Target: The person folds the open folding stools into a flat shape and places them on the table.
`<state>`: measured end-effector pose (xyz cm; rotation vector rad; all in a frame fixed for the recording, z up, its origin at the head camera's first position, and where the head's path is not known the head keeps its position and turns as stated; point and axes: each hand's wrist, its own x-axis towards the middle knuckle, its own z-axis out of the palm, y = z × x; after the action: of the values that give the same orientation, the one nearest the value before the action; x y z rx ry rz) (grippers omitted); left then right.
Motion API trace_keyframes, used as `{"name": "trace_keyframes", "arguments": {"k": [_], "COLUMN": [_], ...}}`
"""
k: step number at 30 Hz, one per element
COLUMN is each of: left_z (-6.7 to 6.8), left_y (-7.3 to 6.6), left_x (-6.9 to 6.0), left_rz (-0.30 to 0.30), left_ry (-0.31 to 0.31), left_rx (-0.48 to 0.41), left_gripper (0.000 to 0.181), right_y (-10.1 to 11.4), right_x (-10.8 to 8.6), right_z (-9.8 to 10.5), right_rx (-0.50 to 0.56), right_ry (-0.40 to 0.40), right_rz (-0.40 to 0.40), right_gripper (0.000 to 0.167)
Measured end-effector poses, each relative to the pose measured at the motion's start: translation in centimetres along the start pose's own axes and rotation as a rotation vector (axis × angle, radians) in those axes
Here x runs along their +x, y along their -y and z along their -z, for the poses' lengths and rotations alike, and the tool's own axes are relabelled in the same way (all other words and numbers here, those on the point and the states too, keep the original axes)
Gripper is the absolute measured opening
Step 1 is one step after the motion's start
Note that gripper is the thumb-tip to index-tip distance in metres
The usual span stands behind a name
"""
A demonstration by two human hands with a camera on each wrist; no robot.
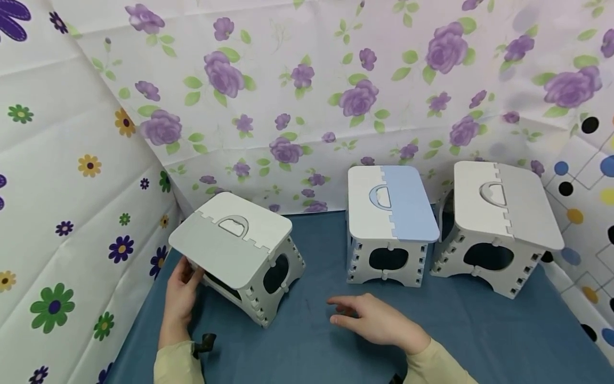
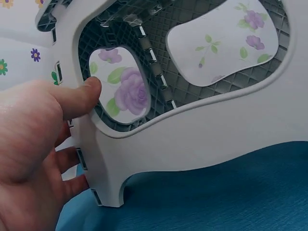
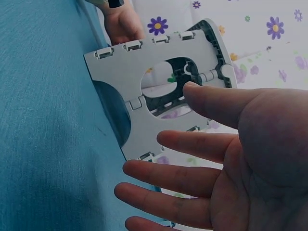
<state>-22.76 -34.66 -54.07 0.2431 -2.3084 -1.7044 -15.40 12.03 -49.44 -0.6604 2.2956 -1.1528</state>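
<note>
Head view: left hand (image 1: 179,300) is gripping the leftmost stool (image 1: 235,253); loose-fingered right hand (image 1: 375,320) is hovering farther rightward; long axis unclear.

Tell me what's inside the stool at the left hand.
Inside the stool, ribbed walls show, with the floral backdrop visible through their openings. The near side panel covers the lower interior, so anything there would be hidden.

Booth-like setting: flower-printed sheets (image 1: 307,117)

Room between left stool (image 1: 237,256) and middle stool (image 1: 390,224); depth behind unclear.
</note>
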Motion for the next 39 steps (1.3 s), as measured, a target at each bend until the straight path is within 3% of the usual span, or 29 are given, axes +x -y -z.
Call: {"name": "trace_keyframes", "arguments": {"k": [5,10,14,19,25,30,39], "left_z": [0.1,0.5,0.9,1.2,1.3,1.3,1.5], "left_y": [0.1,0.1,0.2,0.3,0.4,0.5,0.4], "left_x": [-0.1,-0.4,-0.9,-1.3,-1.4,-1.4,-1.5], "left_rz": [-0.042,-0.011,-0.016,-0.087,-0.151,-0.162,-0.152], "left_ry": [-0.066,-0.076,-0.024,0.076,0.159,0.181,0.176], "left_rx": [-0.026,-0.104,-0.093,-0.094,-0.156,-0.179,-0.134], "left_gripper": [0.048,0.045,0.04,0.031,0.04,0.046,0.047], "right_y": [0.0,-0.1,-0.1,-0.4,-0.6,-0.6,-0.4], "right_x": [0.0,0.0,0.0,-0.1,-0.1,-0.1,-0.1], "right_z": [0.0,0.1,0.2,0.4,0.5,0.6,0.7], "right_rx": [0.007,-0.001,-0.006,-0.008,-0.014,-0.032,-0.024], "right_ry": [0.007,0.002,-0.003,-0.008,-0.02,-0.022,-0.02], "right_rz": [-0.003,0.001,-0.002,-0.008,-0.002,-0.007,-0.004], "right_gripper": [0.051,0.052,0.053,0.053,0.053,0.054,0.053]}}
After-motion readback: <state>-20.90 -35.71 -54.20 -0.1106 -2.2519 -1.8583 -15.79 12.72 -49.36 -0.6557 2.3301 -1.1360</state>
